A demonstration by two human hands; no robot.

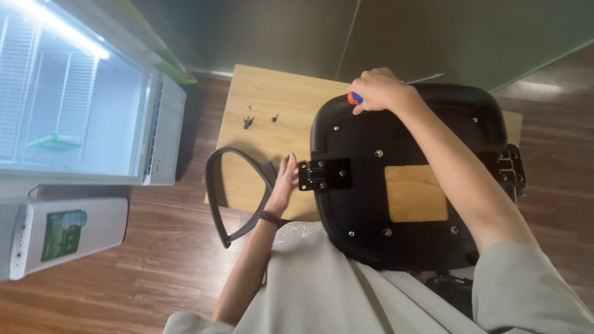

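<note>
The upturned black chair seat (396,185) lies on the desk (272,105). The left hand (283,182), fingers together, presses the armrest (238,185) against the seat's left bracket (323,174). At the seat's far edge, the right hand (378,90) wraps its fingers around an orange-handled screwdriver (354,98). Loose screws (249,119) lie beyond the armrest.

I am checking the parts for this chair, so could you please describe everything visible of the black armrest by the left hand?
The black armrest is a curved loop of what looks like moulded plastic, open in the middle. It lies flat, partly on the wooden table and partly overhanging its near edge above the floor. It is detached from the upturned seat base, near the metal bracket on the seat's side. The left hand rests at its upper end by that bracket; the exact contact is hard to tell.
</note>
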